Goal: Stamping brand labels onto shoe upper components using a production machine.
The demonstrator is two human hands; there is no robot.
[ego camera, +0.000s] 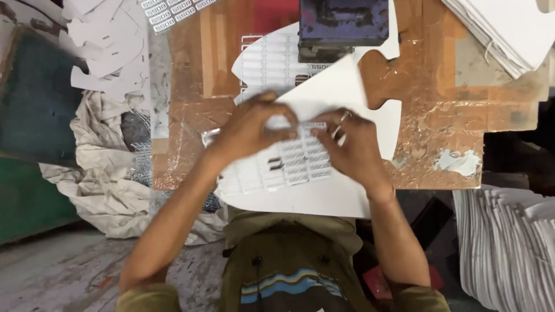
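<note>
— Where were the hands when you stood there?

— Close in at the near edge of the board. The left hand and the right hand were both curled down on a white label sheet, fingertips pinching at its top edge. That sheet lay on a big white card that hung over the near edge of the worktable, towards the person's lap.

— Any room to move?

— Little on the left: crumpled cloth pressed up against the table's side. On the right the brown top was bare out to its torn edge, with a stack of white sheets below it.

— And farther off?

— A dark metal block sat on the card's far end, touching it. Cut white pieces were heaped at the far left, another white pile at the far right
</note>
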